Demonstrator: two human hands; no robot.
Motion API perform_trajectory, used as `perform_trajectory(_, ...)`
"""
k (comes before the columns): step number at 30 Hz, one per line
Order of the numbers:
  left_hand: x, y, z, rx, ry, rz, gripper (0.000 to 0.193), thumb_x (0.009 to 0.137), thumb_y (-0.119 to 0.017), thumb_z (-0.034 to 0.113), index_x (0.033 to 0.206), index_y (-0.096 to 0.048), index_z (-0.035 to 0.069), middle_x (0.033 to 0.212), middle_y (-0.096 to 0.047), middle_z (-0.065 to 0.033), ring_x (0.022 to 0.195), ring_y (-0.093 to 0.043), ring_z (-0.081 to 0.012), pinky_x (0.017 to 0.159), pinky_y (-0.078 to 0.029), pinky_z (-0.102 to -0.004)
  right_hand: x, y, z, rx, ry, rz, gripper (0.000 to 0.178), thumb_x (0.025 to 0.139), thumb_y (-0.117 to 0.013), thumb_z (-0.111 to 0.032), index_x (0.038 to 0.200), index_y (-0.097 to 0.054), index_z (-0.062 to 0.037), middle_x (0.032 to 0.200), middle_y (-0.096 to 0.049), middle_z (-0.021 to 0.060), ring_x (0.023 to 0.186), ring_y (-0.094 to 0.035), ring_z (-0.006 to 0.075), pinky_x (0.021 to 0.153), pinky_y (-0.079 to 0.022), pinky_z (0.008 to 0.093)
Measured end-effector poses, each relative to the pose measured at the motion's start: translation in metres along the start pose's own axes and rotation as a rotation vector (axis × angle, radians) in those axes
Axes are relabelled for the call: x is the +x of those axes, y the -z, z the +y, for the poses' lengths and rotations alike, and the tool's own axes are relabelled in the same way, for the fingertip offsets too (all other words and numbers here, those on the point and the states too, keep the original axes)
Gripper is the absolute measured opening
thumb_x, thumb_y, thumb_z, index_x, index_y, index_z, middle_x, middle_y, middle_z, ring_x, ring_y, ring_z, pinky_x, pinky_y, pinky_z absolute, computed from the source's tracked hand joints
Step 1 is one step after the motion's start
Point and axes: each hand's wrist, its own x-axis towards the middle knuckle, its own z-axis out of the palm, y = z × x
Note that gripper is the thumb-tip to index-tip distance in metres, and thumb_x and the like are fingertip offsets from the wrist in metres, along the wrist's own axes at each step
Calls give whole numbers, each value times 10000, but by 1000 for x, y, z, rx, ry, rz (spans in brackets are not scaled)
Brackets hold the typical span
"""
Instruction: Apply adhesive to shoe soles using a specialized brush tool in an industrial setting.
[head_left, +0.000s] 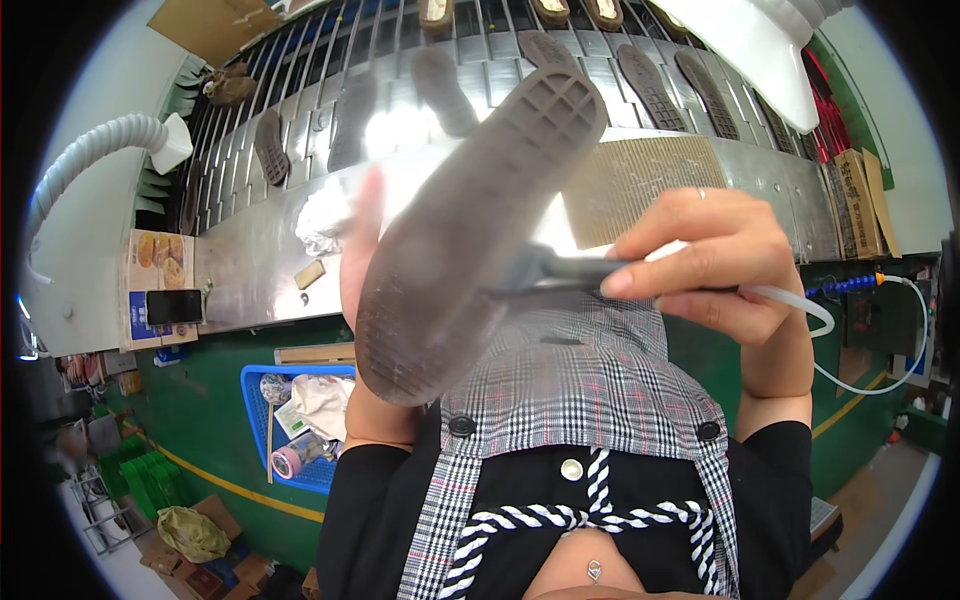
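A dark brown shoe sole (470,215) is held up tilted in front of me, its gridded tread end at the upper right. My left hand (361,250) grips it from behind, so the sole hides most of the fingers. Between the fingertips of my right hand (710,255) is a brush (585,268) with a dark handle and a pale tube at its back end. The brush's blurred head is at the sole's right edge; whether it touches, I cannot tell.
Several soles, one a dark sole (270,148), lie on the slatted conveyor (230,175) beyond the metal table (250,240). A corrugated cardboard sheet (650,180), white crumpled cloth (322,220) and phone (174,307) are on the table. A blue basket (258,425) stands lower left.
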Motion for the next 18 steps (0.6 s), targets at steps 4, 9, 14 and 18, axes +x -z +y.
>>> perform_trajectory(4, -2, 15, 8, -47, 45, -146, 812, 1021, -323, 601, 1496, -352, -57, 1438, -439, -360, 1253, -535, -504, 975, -512, -603, -2, 7, -9, 75, -2, -33, 258, 761, -714, -86, 1000, -765, -2, 939, -707, 164, 752, -682, 290, 625, -521, 358)
perform_trajectory(9, -8, 5, -1, -20, -99, 16, 760, 1024, -341, 569, 1437, -416, -65, 1413, -472, -349, 1202, -572, -508, 926, -560, -581, -4, 16, -1, 0, -20, -32, 262, 749, -726, -99, 992, -768, -10, 901, -713, 157, 735, -683, 281, 615, -519, 343)
perform_trajectory(14, -14, 19, -6, 946, -400, 433, 590, 1047, -379, 443, 1352, -489, -50, 1369, -537, -271, 1209, -594, -427, 911, -586, -554, -10, 15, 5, 160, 49, 108, 315, 759, -667, -76, 1030, -739, 66, 965, -724, 232, 838, -709, 298, 748, -557, 355)
perform_trajectory(18, -16, 39, 22, 305, -276, 403, 537, 958, -630, 245, 1447, -467, 93, 1537, -373, -197, 1455, -320, -375, 940, -581, -457, -11, -1, 13, 223, 18, 236, 325, 817, -642, -82, 1083, -704, 94, 1012, -718, 247, 905, -715, 305, 813, -566, 371)
